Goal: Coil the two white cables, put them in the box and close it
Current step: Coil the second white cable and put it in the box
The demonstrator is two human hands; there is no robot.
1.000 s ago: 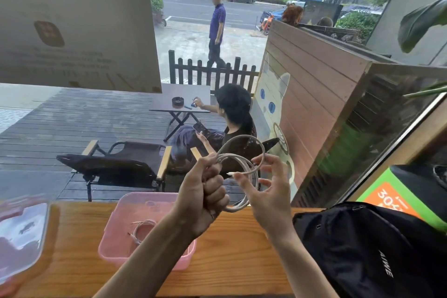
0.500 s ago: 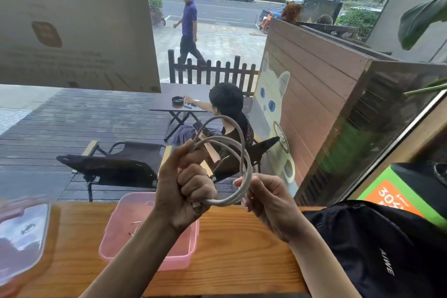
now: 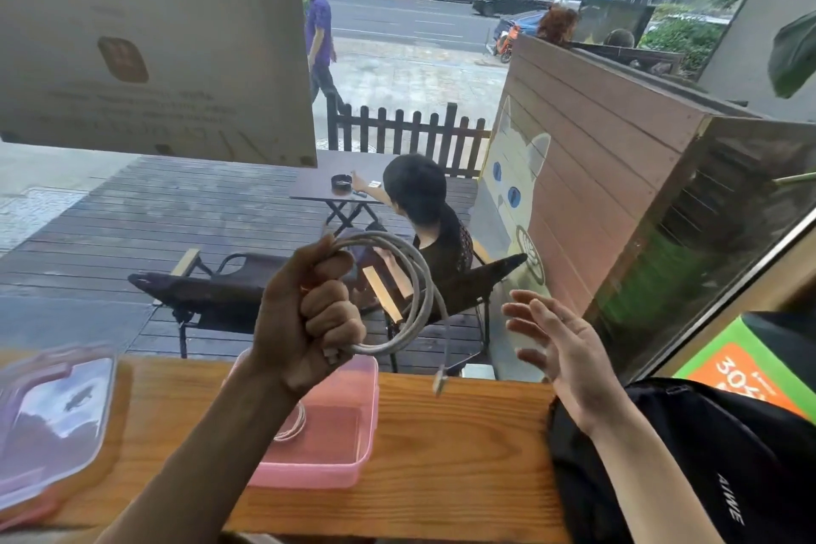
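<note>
My left hand [image 3: 311,314] grips a coiled white cable [image 3: 419,287] in a fist, held up above the pink box [image 3: 353,468]. One plug end [image 3: 439,382] of that cable dangles below the coil. A second white cable [image 3: 293,424] lies coiled inside the box, partly hidden by my left forearm. My right hand [image 3: 561,349] is off to the right of the coil, fingers spread, touching nothing. The box's clear lid [image 3: 53,420] lies on the wooden counter [image 3: 463,455] at the far left.
A black backpack [image 3: 706,468] sits on the counter at the right, under my right forearm. A window runs along the counter's far edge. Beyond the glass are a seated person, chairs and a small table.
My right hand has let go of the coil and moved away to the right with fingers spread. The cable's plug end now hangs free. My left hand keeps the coil.
</note>
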